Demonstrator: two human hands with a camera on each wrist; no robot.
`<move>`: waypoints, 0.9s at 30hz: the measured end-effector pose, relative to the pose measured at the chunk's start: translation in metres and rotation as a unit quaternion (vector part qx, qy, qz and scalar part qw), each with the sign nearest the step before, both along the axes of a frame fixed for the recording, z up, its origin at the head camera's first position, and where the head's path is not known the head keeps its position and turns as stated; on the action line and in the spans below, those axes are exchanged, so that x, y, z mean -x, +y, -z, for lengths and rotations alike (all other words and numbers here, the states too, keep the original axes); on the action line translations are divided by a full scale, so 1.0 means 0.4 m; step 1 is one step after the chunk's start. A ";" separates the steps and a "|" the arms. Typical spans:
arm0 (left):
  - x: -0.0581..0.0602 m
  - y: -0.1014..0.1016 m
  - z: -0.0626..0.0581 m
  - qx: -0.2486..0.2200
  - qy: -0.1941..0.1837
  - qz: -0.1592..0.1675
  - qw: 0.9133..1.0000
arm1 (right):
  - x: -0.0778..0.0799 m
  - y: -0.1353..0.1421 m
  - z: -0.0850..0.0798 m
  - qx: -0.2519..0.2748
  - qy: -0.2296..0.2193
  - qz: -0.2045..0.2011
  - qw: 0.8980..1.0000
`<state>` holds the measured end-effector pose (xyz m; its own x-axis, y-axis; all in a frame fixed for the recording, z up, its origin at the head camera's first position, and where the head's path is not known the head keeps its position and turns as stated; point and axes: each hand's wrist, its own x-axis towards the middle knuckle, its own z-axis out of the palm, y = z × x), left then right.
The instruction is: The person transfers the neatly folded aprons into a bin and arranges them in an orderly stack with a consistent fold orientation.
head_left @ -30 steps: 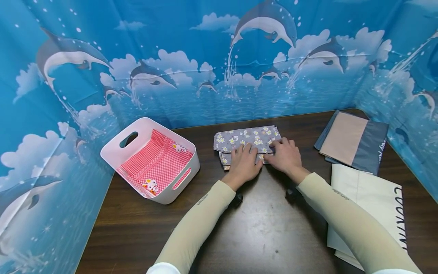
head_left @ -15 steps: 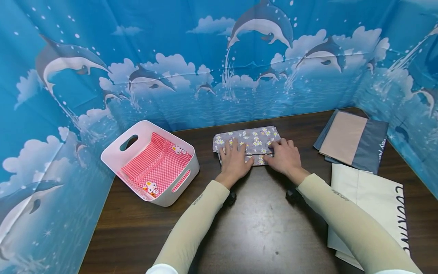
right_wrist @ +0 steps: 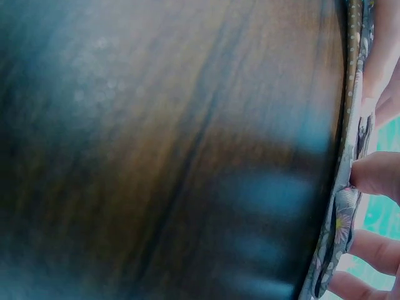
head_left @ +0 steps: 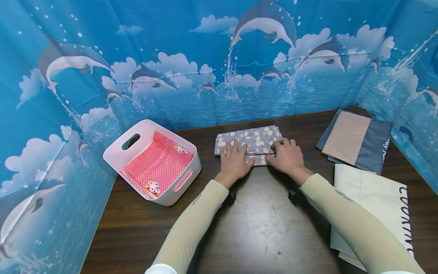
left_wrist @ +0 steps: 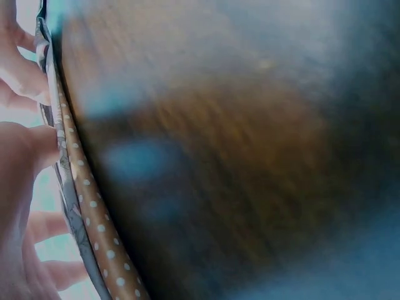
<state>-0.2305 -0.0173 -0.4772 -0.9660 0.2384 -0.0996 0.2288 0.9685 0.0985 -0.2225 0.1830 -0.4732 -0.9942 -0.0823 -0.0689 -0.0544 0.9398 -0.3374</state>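
Note:
A grey cloth with a daisy print [head_left: 258, 139] lies folded into a flat strip on the table, its near edge towards me. My left hand [head_left: 234, 161] rests on its left part with fingers spread. On its right part lies my right hand [head_left: 285, 158], fingers bent a little and thumb near the front edge. In the left wrist view a brown polka-dot layer [left_wrist: 100, 231] shows beneath the grey cloth along that edge. The right wrist view shows fingertips [right_wrist: 372, 250] on the layered daisy cloth [right_wrist: 344, 215].
A white bin [head_left: 186, 186] with folded red gingham cloth [head_left: 161, 163] stands at the left. To the right lie a folded beige and dark grey cloth [head_left: 349, 139] and a cream cloth with black lettering [head_left: 369, 201]. A dolphin-print curtain [head_left: 191, 102] borders the table.
My left hand has slid left along the daisy cloth and its fingers have spread. The right hand has stayed in place on the cloth.

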 end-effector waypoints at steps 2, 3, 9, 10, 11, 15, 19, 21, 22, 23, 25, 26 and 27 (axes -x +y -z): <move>-0.002 -0.002 -0.002 0.006 -0.001 0.002 1.000 | 0.001 0.000 -0.002 0.000 0.000 -0.003 1.000; -0.002 -0.003 -0.003 0.011 -0.001 0.002 1.000 | 0.002 0.000 -0.003 0.000 -0.001 -0.004 1.000; -0.011 -0.004 -0.016 0.045 -0.001 0.006 0.999 | 0.007 0.002 -0.005 0.000 -0.005 -0.011 1.000; -0.012 -0.004 -0.018 0.049 -0.001 0.006 0.999 | 0.007 0.002 -0.005 0.000 -0.006 -0.013 1.000; -0.014 -0.004 -0.019 0.054 -0.001 0.007 0.999 | 0.008 0.002 -0.005 0.002 -0.008 -0.015 1.000; -0.022 -0.005 -0.024 0.069 0.004 0.011 0.998 | 0.006 0.000 -0.009 0.006 -0.009 -0.022 1.000; -0.033 -0.005 -0.033 0.078 0.010 0.018 0.997 | 0.004 -0.002 -0.011 0.008 -0.009 -0.026 1.000; -0.038 -0.008 -0.040 0.079 0.015 0.022 0.996 | 0.004 -0.004 -0.010 0.009 -0.009 -0.027 1.000; -0.041 -0.010 -0.045 0.077 0.021 0.023 0.997 | 0.004 -0.005 -0.010 0.010 -0.008 -0.028 1.000; -0.043 -0.012 -0.050 0.072 0.027 0.023 0.997 | 0.004 -0.006 -0.011 0.011 -0.007 -0.029 0.999; -0.044 -0.018 -0.059 0.052 0.042 0.021 0.998 | 0.003 -0.007 -0.010 0.013 -0.004 -0.028 1.000; -0.043 -0.022 -0.064 0.041 0.052 0.019 0.998 | 0.003 -0.007 -0.009 0.013 -0.001 -0.028 1.000; -0.042 -0.026 -0.068 0.029 0.060 0.018 0.998 | 0.003 -0.008 -0.008 0.012 0.002 -0.027 1.000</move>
